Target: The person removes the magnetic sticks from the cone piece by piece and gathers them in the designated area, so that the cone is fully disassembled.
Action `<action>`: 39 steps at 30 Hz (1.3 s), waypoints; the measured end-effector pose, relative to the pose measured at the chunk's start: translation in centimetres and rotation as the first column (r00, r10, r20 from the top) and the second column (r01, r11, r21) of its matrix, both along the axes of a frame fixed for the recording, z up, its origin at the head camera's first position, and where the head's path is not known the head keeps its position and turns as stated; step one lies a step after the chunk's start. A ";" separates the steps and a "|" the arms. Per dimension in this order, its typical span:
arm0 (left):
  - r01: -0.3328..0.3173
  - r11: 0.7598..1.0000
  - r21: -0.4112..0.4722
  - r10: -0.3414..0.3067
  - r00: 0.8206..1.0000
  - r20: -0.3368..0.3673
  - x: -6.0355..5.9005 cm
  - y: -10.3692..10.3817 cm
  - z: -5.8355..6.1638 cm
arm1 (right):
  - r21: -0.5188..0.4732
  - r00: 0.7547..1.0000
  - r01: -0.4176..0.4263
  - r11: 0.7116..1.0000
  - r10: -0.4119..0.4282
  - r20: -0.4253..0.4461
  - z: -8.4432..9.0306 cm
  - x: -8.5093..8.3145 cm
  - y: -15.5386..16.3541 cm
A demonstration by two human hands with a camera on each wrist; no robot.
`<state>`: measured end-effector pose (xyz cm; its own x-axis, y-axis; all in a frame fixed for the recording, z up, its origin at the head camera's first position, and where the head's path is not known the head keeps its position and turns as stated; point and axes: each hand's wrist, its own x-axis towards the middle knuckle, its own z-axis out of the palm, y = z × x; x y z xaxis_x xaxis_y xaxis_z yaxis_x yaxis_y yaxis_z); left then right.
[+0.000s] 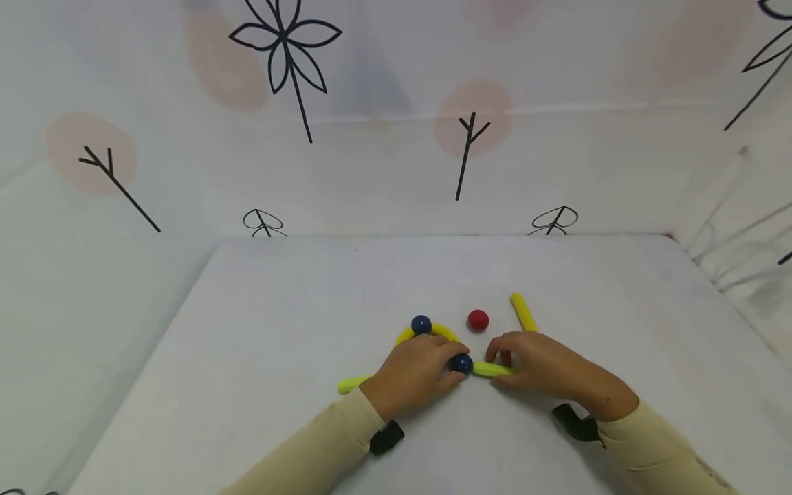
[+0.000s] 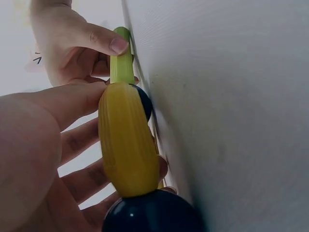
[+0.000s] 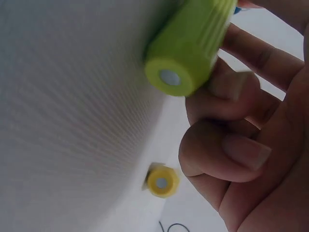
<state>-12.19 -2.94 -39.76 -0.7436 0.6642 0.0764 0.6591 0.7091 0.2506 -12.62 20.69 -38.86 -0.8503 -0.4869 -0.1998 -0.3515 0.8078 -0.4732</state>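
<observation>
Sleeves, cream, cut off at the lower frame edge, each with a dark wrist strap. Left hand (image 1: 416, 375): rests over the yellow curved rod (image 2: 126, 145), fingers curled about it, thumb touching the near blue ball (image 1: 460, 364); much of the rod is hidden beneath the palm. Right hand (image 1: 544, 368): fingers and thumb pinch the yellow-green straight rod (image 1: 491, 370), whose end meets that ball. Far blue ball (image 1: 421, 324): at the top of the curved piece. Second yellow-green rod (image 1: 353, 383): juts left from under the left hand, its inner end hidden. Red ball (image 1: 478, 319) and loose yellow rod (image 1: 523, 311): lying apart, beyond the hands. All sit near the front edge of the white worktop (image 1: 278, 344).
</observation>
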 end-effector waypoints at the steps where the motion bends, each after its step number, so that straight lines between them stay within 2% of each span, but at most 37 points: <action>1: -0.001 1.000 0.003 0.001 1.000 -0.001 0.0 0.0 -0.1 | 0.002 1.000 -0.002 1.000 0.002 -0.006 -0.1 0.0 0.0; 11: -0.034 0.999 0.031 0.032 0.998 0.054 0.5 0.1 -0.4 | -0.002 1.000 -0.029 1.000 0.029 -0.005 -0.8 0.2 -0.1; 32: -0.064 0.995 0.074 0.055 0.992 0.114 0.2 0.0 -0.2 | -0.023 0.996 -0.075 0.997 0.074 -0.039 -0.8 0.1 -0.3; 39: -0.059 0.996 0.072 0.052 0.994 0.101 0.0 0.1 -0.3 | -0.024 0.997 -0.074 0.997 0.073 -0.028 -0.4 0.2 0.0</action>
<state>-12.15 -2.89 -40.04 -0.7855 0.6169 0.0486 0.5886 0.7206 0.3664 -12.46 20.65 -39.24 -0.8171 -0.5526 -0.1639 -0.4222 0.7674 -0.4825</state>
